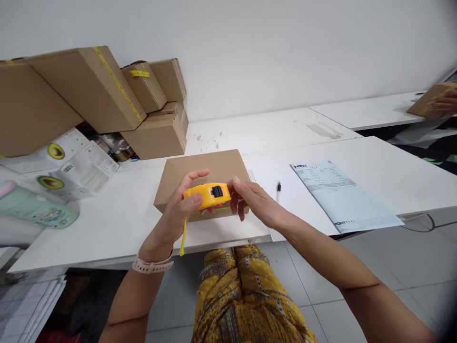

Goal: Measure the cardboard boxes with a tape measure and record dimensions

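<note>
A yellow tape measure point(207, 196) with a black lock button and a yellow wrist strap is held over a closed cardboard box point(210, 164). My left hand point(180, 202) grips its body, thumb along the near side and index finger stretched out above it. At the other end, the bent fingers of my right hand point(252, 199) pinch around the case's front, where the blade's tip is hidden. The box lies flat on the white table point(124, 205) close to its front edge.
Stacked cardboard boxes point(157, 128), a white carton with avocado prints point(85, 166) and a mint-green bottle point(43, 207) stand left. To the right lie a black-capped pen point(279, 186) on white paper and a light blue printed pad point(339, 195). Another person's hand point(444, 102) touches a box far right.
</note>
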`<state>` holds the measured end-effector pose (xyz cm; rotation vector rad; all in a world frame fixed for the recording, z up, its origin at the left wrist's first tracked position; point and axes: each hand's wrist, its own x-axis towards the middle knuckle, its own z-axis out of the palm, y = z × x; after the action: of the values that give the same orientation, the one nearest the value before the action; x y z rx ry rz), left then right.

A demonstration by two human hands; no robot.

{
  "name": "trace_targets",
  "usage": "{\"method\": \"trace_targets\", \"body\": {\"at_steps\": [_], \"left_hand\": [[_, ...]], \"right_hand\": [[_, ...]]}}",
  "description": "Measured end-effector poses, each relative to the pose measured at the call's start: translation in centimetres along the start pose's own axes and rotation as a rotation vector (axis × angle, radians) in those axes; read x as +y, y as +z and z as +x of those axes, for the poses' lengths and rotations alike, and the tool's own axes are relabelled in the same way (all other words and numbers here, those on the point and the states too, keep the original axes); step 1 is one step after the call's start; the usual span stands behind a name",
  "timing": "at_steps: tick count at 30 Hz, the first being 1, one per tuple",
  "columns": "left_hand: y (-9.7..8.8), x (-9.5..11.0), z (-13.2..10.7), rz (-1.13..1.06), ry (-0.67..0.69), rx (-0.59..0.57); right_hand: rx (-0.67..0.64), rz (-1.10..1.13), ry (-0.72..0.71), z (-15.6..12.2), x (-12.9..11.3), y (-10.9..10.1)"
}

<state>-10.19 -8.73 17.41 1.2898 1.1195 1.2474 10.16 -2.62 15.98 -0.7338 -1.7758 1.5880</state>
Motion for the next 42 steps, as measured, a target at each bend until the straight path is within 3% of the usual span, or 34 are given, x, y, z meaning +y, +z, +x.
{"method": "trace_targets", "body": {"at_steps": [4, 7, 10, 14, 17, 20, 27, 35, 42], "left_hand": [[-0.9, 0.3, 0.3, 0.024, -0.087, -0.011], [-2.7, 1.2, 0.6, 0.017, -0.086, 0.056], [-6.1, 2.5, 1.2, 0.085, -0.034, 0.198], [-12.1, 3.0, 2.2, 0.217, -0.08, 0.351], [-15.8, 2.0, 2.7, 0.159, -0.16, 0.375], [-17.9, 0.6, 2.6, 0.057, -0.241, 0.367], [-18.5, -0.4, 2.7, -0.029, -0.251, 0.317], [-19.9, -1.1, 5.1, -0.082, -0.235, 0.258], [-19.9, -1.0, 5.0, -0.074, -0.194, 0.228]], "right_hand": [[0.015, 0.034, 0.098, 1.0, -0.7, 0.6], [0.058, 0.06, 0.079, 2.0, -1.0, -0.6], [0.204, 0.111, 0.021, 3.8, -0.6, -3.7], [0.345, 0.107, 0.095, 6.2, 1.9, -8.0], [0.375, 0.082, 0.167, 7.1, 4.4, -8.9], [0.39, 0.037, 0.183, 7.3, 6.0, -8.2], [0.356, -0.169, 0.161, 7.4, 6.9, -7.2], [0.364, -0.108, 0.245, 7.8, 7.4, -6.6], [0.357, -0.159, 0.277, 7.6, 7.1, -6.4]]}}
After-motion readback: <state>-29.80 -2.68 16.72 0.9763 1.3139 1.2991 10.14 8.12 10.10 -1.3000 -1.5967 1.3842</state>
